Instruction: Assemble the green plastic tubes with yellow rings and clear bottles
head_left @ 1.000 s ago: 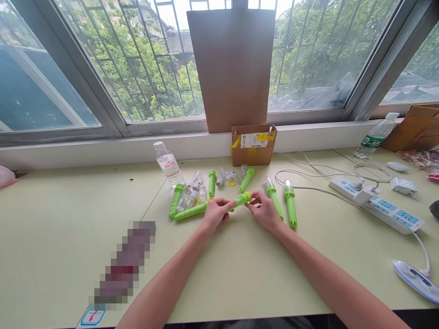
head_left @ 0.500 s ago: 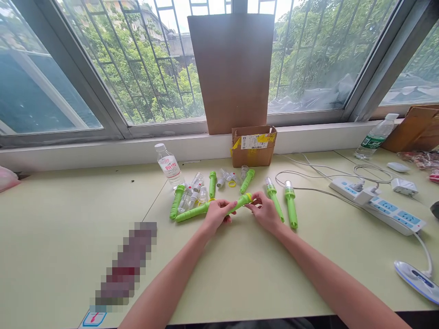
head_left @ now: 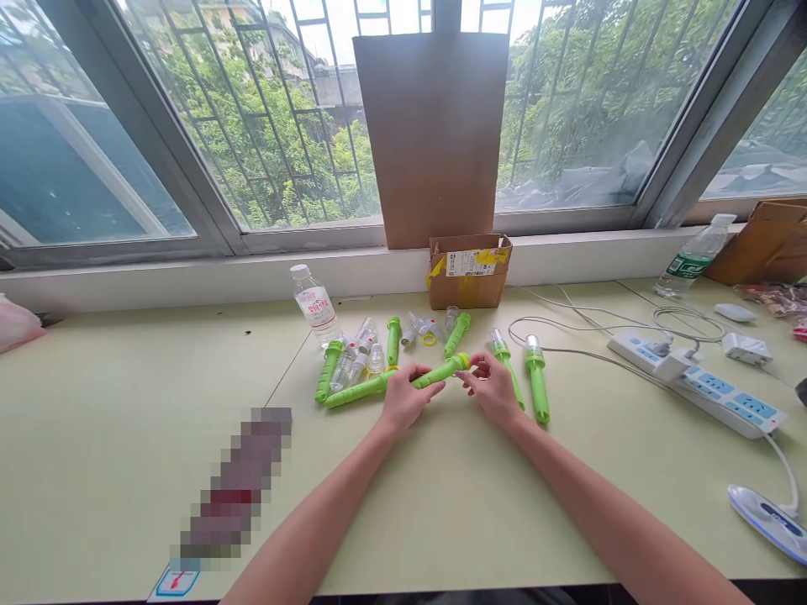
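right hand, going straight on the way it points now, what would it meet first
The right hand would probably meet the yellow-ringed end of the green tube in the left hand, right at its fingertips; depth is hard to judge.

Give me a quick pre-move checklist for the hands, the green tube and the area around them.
1. Left hand gripping the green tube: ok.
2. Right hand touching the tube's yellow-ringed end: cannot tell; fingertips are right by it, contact unclear.
3. Yellow ring fully seated: cannot tell, too small to judge.
4. Loose clear parts kept separate from the other green tubes: not ok, they lie mixed together.
5. Power strip away from both hands: ok, off to the right.
6. Near water bottle upright and capped: ok.
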Tool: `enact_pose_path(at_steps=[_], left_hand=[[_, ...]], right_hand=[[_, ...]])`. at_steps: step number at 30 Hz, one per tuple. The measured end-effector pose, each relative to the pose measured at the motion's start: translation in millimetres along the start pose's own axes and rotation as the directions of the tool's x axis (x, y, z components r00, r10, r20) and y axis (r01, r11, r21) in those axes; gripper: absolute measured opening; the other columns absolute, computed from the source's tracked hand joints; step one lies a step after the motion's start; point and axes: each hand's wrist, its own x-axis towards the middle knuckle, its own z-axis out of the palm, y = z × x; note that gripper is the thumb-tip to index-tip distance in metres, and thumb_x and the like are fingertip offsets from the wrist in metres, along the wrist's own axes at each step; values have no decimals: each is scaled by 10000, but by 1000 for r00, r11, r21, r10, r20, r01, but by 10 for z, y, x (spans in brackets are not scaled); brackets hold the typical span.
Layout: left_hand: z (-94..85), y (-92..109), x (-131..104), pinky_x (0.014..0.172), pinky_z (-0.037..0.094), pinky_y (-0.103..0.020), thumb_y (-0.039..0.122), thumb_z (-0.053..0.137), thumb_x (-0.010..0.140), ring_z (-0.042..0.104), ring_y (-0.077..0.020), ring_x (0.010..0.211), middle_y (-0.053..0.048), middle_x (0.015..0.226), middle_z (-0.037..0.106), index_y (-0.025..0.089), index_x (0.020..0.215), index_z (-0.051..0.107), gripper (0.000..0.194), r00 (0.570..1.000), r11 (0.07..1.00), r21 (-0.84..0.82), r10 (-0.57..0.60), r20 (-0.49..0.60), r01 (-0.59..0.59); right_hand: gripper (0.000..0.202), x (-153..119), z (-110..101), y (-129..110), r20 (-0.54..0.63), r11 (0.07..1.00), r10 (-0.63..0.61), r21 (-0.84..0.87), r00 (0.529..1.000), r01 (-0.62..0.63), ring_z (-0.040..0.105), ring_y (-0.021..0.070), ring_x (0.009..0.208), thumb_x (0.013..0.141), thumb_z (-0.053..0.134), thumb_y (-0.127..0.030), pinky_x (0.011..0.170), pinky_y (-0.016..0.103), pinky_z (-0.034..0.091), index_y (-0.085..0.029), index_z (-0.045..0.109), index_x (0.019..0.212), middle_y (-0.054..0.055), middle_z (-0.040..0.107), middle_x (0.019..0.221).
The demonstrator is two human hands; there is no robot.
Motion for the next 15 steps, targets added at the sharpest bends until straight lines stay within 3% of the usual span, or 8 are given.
enact_pose_path(at_steps=[6, 15], left_hand=[[-21, -12, 11, 431, 443, -209, 419, 720, 654, 542, -87, 430, 10, 650, 628, 166, 759, 668, 279, 1000, 999, -50, -14, -13, 14], [-78, 41, 46, 428, 432, -211, 467, 757, 609, 533, -88, 421, -23, 635, 657, 143, 765, 654, 374, 976, 968, -137, -196, 96, 208]], right_hand=[[404, 22, -42, 16, 118, 999, -9, -43, 993, 14, 655, 218, 768, 669, 718, -483, 441, 270, 530, -226, 470, 859, 39, 640, 851], [291, 4, -33, 19, 81, 987, -75, -132, 994, 86, 651, 193, 686, 745, 646, -447, 506, 300, 532, -218, 494, 839, 43, 639, 856]])
